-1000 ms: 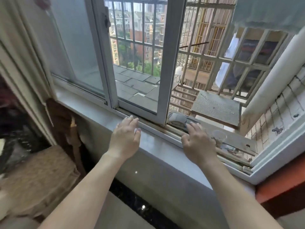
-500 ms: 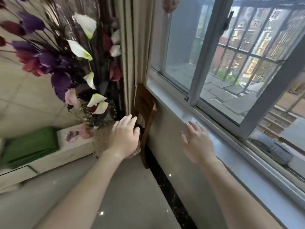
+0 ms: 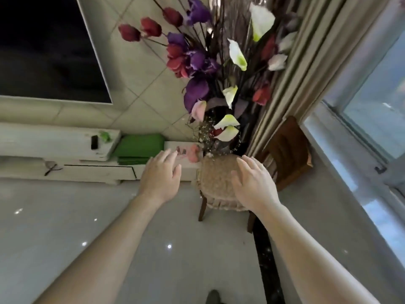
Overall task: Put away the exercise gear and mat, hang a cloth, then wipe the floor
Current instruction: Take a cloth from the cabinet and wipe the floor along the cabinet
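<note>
1. Well left of the left fingers, a low cabinet (image 3: 65,141). A green folded mat (image 3: 140,148) lies in its open recess and looks put away.
2. Person's left hand (image 3: 161,178): fingers straight, spread, empty. Pink items (image 3: 192,154) just past the fingertips, too blurred to name.
3. Beyond both sets of fingers, a cushioned stool (image 3: 215,181). The dark vase (image 3: 213,114) behind it holds artificial flowers (image 3: 197,60).
4. Person's right hand (image 3: 254,185): fingers relaxed, empty.
5. Judged: between steps. No cloth in view, so one must be fetched before wiping the floor (image 3: 65,227).

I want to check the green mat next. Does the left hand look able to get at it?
Probably yes: the left hand is open and empty, and the green mat lies uncovered on the low shelf beyond its fingertips, nothing between them. A lean forward may be needed.
</note>
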Demonstrator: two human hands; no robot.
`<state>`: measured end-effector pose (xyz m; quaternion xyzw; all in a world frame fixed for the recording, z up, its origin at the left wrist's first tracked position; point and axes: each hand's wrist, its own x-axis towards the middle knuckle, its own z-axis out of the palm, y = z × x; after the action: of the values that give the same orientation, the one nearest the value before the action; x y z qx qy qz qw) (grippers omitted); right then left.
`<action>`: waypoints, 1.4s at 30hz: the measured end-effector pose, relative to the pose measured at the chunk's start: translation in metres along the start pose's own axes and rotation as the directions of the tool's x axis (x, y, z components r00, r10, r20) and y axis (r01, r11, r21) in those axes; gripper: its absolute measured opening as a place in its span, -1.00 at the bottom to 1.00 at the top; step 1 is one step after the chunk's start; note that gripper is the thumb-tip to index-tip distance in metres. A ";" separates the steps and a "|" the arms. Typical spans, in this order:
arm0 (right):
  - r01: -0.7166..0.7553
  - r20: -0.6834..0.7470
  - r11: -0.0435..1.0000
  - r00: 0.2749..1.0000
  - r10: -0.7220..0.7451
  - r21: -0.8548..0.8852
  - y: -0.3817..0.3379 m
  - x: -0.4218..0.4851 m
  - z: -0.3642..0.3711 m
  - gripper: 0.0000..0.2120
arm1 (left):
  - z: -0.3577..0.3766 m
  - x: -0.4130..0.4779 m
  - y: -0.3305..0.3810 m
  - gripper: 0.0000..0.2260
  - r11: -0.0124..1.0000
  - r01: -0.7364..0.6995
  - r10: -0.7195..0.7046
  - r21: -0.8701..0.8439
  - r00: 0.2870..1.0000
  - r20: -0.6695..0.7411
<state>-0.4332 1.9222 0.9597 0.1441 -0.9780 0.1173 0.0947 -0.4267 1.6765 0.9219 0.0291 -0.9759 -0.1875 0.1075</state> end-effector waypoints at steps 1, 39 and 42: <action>0.039 0.011 0.999 0.999 -0.039 0.001 -0.010 0.013 0.007 -0.60 | -0.003 0.001 -0.014 -0.57 0.999 0.037 -0.037 0.005 0.999 -0.008; 0.617 0.247 0.746 0.704 -0.665 0.251 -0.478 0.290 0.264 -0.52 | -0.112 0.010 -0.497 -0.57 0.712 0.702 -0.687 0.015 0.700 -0.194; 0.596 0.231 0.752 0.718 -0.656 0.283 -0.504 0.316 0.288 -0.47 | -0.114 0.030 -0.538 -0.57 0.705 0.709 -0.692 0.018 0.694 -0.198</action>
<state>-0.6211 1.2972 0.8555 0.4926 -0.8570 0.1452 -0.0431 -0.4217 1.1335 0.8310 0.4203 -0.8851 -0.1652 0.1122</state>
